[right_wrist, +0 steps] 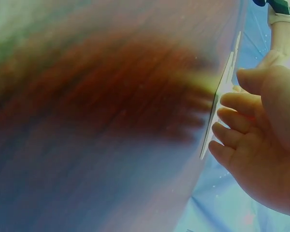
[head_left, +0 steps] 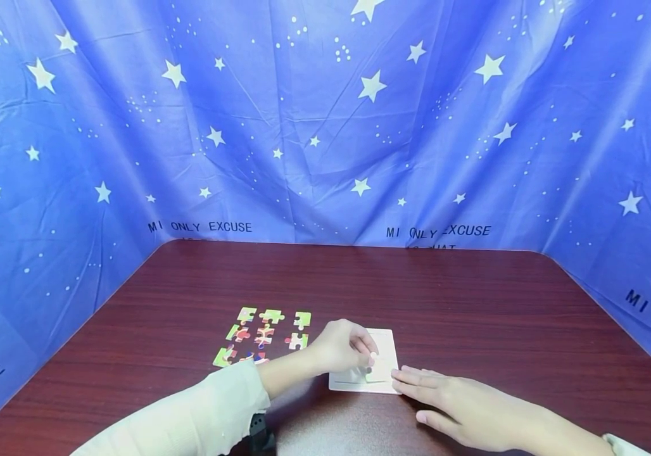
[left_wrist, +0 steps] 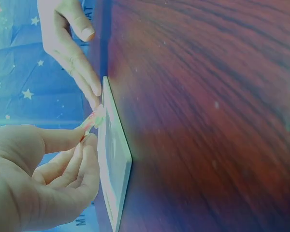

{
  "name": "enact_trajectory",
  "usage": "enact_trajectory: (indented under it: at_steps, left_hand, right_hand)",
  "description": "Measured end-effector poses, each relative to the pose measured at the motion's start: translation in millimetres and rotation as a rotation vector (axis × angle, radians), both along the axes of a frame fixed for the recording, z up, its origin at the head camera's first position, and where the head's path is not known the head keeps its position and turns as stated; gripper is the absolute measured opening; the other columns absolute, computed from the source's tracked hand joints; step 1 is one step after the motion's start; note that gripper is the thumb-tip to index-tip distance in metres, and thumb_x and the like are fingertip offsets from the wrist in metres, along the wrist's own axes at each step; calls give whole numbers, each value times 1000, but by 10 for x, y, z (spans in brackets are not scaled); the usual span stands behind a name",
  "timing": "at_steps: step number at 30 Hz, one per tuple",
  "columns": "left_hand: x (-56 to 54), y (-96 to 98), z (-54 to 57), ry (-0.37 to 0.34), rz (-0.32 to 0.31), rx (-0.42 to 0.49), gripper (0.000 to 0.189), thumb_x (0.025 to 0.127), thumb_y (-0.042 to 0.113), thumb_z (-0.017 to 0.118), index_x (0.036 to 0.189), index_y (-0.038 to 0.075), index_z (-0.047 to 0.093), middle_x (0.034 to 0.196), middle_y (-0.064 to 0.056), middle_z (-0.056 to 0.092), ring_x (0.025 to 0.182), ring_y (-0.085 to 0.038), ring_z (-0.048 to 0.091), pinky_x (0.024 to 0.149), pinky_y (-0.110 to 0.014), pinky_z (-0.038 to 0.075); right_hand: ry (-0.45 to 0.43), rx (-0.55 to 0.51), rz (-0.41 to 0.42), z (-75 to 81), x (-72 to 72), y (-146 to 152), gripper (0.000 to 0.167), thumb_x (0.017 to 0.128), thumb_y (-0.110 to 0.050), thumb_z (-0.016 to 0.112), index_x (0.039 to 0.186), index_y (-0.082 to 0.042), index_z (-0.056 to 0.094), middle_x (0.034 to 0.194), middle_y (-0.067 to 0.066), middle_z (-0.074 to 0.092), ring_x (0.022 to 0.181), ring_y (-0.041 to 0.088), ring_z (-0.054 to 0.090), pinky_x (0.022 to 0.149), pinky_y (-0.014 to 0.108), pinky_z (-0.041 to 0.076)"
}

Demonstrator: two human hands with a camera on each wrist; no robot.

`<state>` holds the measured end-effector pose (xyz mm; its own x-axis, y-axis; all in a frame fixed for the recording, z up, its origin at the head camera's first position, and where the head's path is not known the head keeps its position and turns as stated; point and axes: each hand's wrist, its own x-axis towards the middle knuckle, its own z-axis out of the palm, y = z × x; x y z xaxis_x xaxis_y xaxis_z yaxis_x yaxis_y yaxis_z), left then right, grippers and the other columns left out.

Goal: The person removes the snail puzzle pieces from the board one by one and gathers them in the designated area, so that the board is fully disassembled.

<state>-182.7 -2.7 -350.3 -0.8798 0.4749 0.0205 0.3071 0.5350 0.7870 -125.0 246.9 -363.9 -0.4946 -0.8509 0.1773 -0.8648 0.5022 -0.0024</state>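
Note:
A flat white puzzle tray with a raised border lies near the front of the table. My left hand is over it, pinching a small jigsaw piece between thumb and fingertips. In the left wrist view the piece is tilted, with its lower edge at the tray's surface; whether it touches cannot be made out. My right hand lies at the tray's right edge with fingers extended, fingertips on or against the border. The right wrist view shows those fingers beside the tray's rim.
Left of the tray, several colourful jigsaw pieces are laid out in loose rows, some partly behind my left forearm. The dark red wooden table ends at a blue star-patterned curtain.

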Motion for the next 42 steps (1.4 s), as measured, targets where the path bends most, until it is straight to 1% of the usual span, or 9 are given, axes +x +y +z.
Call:
enact_trajectory:
  at_steps: [6, 10, 13, 17, 21, 26, 31, 37, 42]
  left_hand:
    - [-21, -126, -7, -47, 52, -18, 6, 75, 7, 76, 79, 9, 73, 73, -4, 73, 66, -4, 57, 58, -18, 44]
    - [-28, -252, -4, -93, 60, 20, 7, 76, 6, 76, 82, 6, 73, 75, -8, 73, 67, -4, 58, 59, -18, 45]
    - [-36, -372, -2, -125, 59, 31, 8, 77, 6, 75, 85, 4, 73, 78, -10, 74, 67, -5, 60, 63, -20, 45]
    - [-34, -553, 6, -163, 75, 0, 9, 79, 10, 74, 88, 7, 73, 81, -7, 75, 70, -8, 65, 67, -23, 46]
    - [-17, -756, 3, -181, 75, -7, 11, 79, 10, 73, 89, 6, 72, 82, -8, 75, 70, -10, 67, 66, -25, 50]
    - [-1, -973, -10, -151, 82, -40, 10, 78, 7, 73, 88, 5, 72, 78, -9, 74, 69, -11, 65, 64, -26, 49]
    - [7, -1099, -22, -121, 118, -74, 9, 77, 6, 73, 85, 5, 71, 74, -7, 73, 65, -9, 64, 61, -24, 49]
    - [31, -1155, -7, -66, 122, -104, 12, 75, 7, 75, 86, 4, 71, 74, -6, 73, 66, -8, 62, 60, -25, 49]
    - [75, -1141, 13, 18, 107, -124, 16, 71, 6, 80, 83, 3, 70, 75, -4, 70, 69, -8, 61, 60, -22, 50]
  right_hand:
    - [-12, -1, 19, 27, -41, -74, 42, 101, -31, 46, 141, -19, 49, 144, 0, 52, 128, 20, 55, 94, 36, 53]
    - [-34, 2, 23, 29, -86, -127, 42, 102, -31, 44, 141, -18, 48, 144, 0, 52, 128, 21, 55, 96, 36, 52]
    - [-48, 4, 30, 24, -122, -165, 42, 102, -31, 43, 142, -18, 47, 144, 1, 52, 129, 22, 54, 97, 37, 51]
    - [-49, 16, 43, 35, -158, -227, 43, 103, -31, 42, 143, -17, 46, 145, 2, 52, 130, 22, 53, 98, 39, 50]
    - [-41, 32, 42, 57, -192, -295, 43, 103, -32, 41, 143, -16, 46, 146, 2, 51, 131, 23, 52, 99, 40, 50]
    - [-59, 51, 36, 99, -220, -365, 44, 104, -32, 39, 143, -15, 46, 147, 3, 50, 133, 23, 50, 101, 40, 49]
    - [-61, 55, 33, 126, -242, -413, 42, 104, -30, 39, 142, -13, 47, 146, 4, 50, 133, 24, 50, 101, 41, 48]
    - [-70, 56, 25, 131, -268, -451, 42, 104, -29, 39, 142, -13, 47, 147, 3, 49, 134, 24, 49, 102, 41, 47]
    - [-86, 62, 24, 132, -281, -461, 42, 104, -28, 39, 142, -13, 47, 147, 3, 49, 135, 24, 48, 103, 41, 47]
